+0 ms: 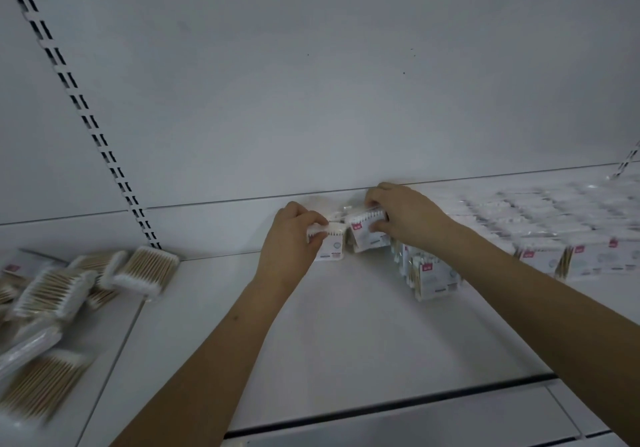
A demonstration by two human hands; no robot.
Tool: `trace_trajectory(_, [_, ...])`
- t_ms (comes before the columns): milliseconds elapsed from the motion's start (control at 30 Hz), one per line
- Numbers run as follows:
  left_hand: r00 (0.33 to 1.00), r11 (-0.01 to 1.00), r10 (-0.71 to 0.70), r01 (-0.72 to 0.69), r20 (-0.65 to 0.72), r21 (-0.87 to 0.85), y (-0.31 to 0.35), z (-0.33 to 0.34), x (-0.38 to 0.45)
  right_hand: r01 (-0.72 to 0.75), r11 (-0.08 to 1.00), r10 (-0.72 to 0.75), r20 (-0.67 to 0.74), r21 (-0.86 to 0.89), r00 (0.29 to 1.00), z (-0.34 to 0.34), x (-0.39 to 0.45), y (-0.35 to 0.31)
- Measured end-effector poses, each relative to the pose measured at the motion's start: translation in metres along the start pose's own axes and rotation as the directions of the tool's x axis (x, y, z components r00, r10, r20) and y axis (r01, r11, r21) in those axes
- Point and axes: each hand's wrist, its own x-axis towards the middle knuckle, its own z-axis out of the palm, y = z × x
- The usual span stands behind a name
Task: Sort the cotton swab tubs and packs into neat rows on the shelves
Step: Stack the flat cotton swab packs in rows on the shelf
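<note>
On the white shelf [311,325], near its back wall, my left hand [291,235] grips the top of an upright cotton swab pack [330,244] with a white label. Just to its right my right hand [398,212] grips a second pack [367,235], tilted, with a red logo on its label. More upright packs [429,275] stand in a short row under my right forearm. Neat rows of packs [554,225] fill the right part of the shelf, blurred.
A loose heap of swab packs [62,290] with wooden sticks lies on the neighbouring shelf at the left. A slotted upright rail [90,124] runs up the back panel. The shelf's front edge [381,408] has a dark strip.
</note>
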Motion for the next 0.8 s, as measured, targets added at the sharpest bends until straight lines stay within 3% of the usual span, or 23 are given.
trace_trajectory(67, [1.000, 1.000, -0.006, 0.006, -0.023, -0.001, 0.001, 0.002, -0.001, -0.026, 1.000, 0.026, -0.028, 0.008, 0.999, -0.001, -0.001, 0.000])
trace_trajectory(133, [1.000, 1.000, -0.006, 0.006, -0.030, -0.005, 0.000, 0.003, -0.002, -0.023, 0.995, 0.019, -0.046, -0.098, 0.999, 0.000, -0.001, 0.002])
trace_trajectory(300, [0.997, 0.997, -0.063, 0.065, 0.037, -0.045, -0.005, 0.002, -0.004, -0.112, 0.969, 0.123, 0.036, -0.221, 0.992, -0.005, 0.001, -0.004])
trace_trajectory(400, [0.993, 0.991, -0.112, 0.113, 0.028, -0.068, -0.001, -0.012, -0.016, -0.159, 0.956, 0.151, -0.048, -0.248, 0.987, -0.014, -0.002, -0.023])
trace_trajectory(467, [0.993, 0.992, -0.121, 0.120, -0.017, -0.042, -0.001, -0.030, -0.034, -0.149, 0.982, 0.131, -0.149, -0.116, 0.980, -0.018, -0.005, -0.048])
trace_trajectory(567, [0.982, 0.984, -0.175, 0.176, -0.069, 0.009, -0.005, -0.063, -0.072, 0.004, 0.990, 0.029, -0.232, 0.139, 0.972, -0.012, -0.004, -0.100])
trace_trajectory(700, [0.948, 0.967, -0.223, 0.245, -0.225, 0.075, -0.017, -0.118, -0.136, 0.174, 0.913, -0.099, -0.213, 0.370, 0.972, 0.019, 0.007, -0.169])
trace_trajectory(800, [0.883, 0.924, -0.256, 0.343, -0.393, 0.169, -0.029, -0.159, -0.181, 0.258, 0.853, -0.201, -0.172, 0.453, 0.964, 0.046, 0.018, -0.218])
